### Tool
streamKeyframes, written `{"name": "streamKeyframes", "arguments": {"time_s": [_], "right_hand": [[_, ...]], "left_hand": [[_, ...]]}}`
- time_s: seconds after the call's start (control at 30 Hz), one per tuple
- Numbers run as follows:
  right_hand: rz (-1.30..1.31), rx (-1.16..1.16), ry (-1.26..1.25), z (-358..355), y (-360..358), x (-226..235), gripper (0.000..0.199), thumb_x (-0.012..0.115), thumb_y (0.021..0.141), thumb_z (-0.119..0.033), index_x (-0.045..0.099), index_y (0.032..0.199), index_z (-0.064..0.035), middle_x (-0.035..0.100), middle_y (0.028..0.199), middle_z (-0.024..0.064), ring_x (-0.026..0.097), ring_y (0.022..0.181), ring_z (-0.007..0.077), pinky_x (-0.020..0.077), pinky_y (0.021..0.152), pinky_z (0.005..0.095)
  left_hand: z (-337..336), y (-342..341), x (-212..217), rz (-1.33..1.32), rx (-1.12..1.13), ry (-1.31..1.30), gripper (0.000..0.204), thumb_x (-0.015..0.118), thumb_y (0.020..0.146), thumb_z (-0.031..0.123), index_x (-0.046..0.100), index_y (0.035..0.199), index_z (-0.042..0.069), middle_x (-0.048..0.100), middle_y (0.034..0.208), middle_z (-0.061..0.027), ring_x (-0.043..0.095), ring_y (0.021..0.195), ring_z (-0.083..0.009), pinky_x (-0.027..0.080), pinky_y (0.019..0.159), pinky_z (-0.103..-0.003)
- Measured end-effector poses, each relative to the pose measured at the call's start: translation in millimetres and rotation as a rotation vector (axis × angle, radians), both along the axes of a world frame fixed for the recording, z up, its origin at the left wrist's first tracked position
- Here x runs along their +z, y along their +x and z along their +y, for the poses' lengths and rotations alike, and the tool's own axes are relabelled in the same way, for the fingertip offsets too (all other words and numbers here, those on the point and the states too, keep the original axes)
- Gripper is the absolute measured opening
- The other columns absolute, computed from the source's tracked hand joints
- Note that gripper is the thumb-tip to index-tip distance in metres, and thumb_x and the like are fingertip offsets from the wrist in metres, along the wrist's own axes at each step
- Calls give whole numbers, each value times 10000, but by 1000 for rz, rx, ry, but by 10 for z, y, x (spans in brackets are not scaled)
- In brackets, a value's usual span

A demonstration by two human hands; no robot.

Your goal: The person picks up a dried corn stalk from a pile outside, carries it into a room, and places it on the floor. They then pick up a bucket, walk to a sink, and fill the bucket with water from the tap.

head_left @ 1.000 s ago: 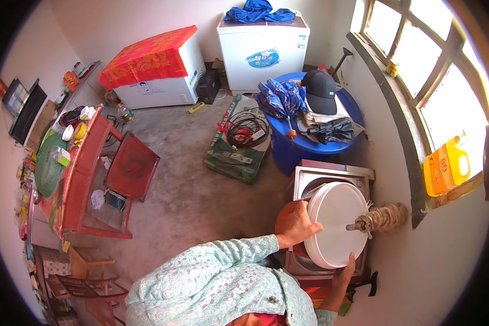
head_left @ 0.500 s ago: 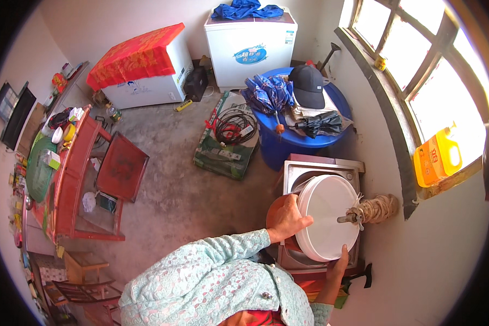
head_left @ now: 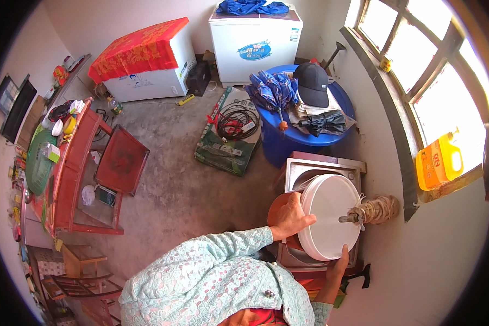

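A round white plastic bucket (head_left: 334, 220) is between my hands, over a metal sink (head_left: 294, 173) by the right wall. My left hand (head_left: 292, 218) grips its left rim, thumb lying toward the pale round face. At the lower right edge, my right hand (head_left: 339, 267) holds the bucket from below, its fingers partly hidden. A tap (head_left: 349, 218) wrapped in tan cloth or cord (head_left: 379, 209) juts from the wall in front of the bucket's face. Behind my left hand shows a reddish-brown round vessel (head_left: 277, 209), mostly covered.
Beyond the sink stands a blue tub (head_left: 274, 144) topped with umbrellas (head_left: 271, 92) and a dark cap (head_left: 312, 84). A yellow jug (head_left: 439, 162) rests on the windowsill. A green sack with coiled cable (head_left: 236, 122) lies on the floor. At left are a red table (head_left: 76, 179) and chair (head_left: 122, 160).
The view has shifted slightly, so the room sits a little differently in the picture. Both hands keep the same hold on the bucket, which has barely moved.
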State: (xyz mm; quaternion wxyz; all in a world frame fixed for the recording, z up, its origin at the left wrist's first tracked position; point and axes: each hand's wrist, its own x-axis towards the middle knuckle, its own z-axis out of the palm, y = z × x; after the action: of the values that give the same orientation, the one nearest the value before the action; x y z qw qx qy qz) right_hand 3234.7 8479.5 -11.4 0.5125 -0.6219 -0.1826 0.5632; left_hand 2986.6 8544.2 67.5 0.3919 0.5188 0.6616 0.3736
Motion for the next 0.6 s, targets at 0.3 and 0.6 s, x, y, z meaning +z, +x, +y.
{"name": "streamKeyframes", "arguments": {"time_s": [0.3, 0.6], "right_hand": [[35, -39, 0, -6, -19, 19, 410, 480, 869, -420, 507, 1121, -97, 605, 883, 25, 583, 650, 141, 383, 407, 259], [40, -44, 43, 27, -67, 42, 364, 488, 865, -416, 526, 1049, -104, 599, 790, 6, 557, 579, 125, 368, 396, 250]], "left_hand": [[13, 16, 56, 1, -20, -19, 701, 667, 594, 343, 437, 1117, -63, 535, 1075, -241, 522, 1021, -340, 413, 887, -386], [39, 5, -171, -4, -36, 54, 698, 653, 621, 294, 370, 1123, -100, 548, 967, -326, 592, 846, -422, 472, 777, -429]]}}
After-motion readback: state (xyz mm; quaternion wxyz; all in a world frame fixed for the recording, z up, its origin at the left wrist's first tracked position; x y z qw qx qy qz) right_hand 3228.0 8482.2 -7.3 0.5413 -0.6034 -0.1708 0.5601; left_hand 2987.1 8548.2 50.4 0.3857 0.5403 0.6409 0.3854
